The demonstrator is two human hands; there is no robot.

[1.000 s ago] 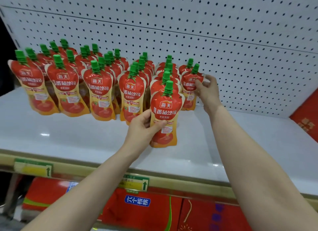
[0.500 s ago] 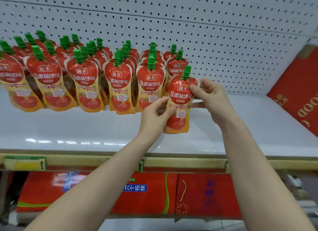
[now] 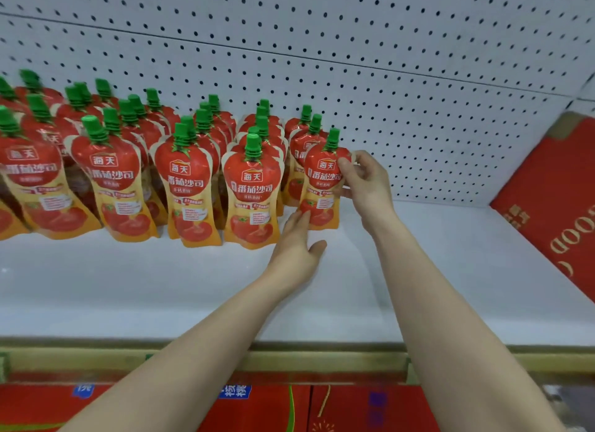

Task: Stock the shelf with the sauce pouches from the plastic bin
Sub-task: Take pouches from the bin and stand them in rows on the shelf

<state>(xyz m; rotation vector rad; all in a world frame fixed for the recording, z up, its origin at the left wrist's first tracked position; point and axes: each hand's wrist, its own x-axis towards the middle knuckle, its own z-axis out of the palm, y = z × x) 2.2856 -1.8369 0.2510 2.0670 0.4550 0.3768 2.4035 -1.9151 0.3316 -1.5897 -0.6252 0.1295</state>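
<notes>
The sauce pouch [image 3: 322,187] is back in line now; half a second ago it hung well forward of the others, and here it stands upright on the shelf [image 3: 161,286] at the front of the rightmost column, just beside the row of pouches [image 3: 251,199]; the right hand [image 3: 367,187] pinches its upper right edge between thumb and fingers, while the left hand [image 3: 296,245] has let go its grip, fingers straight, tips touching the lower left corner; whether the base sits fully down I can't quite tell, those fingers cover it; placement looks all but done, release next; pegboard [image 3: 386,61] behind, red carton [image 3: 553,206] off right; no bin in view.
</notes>
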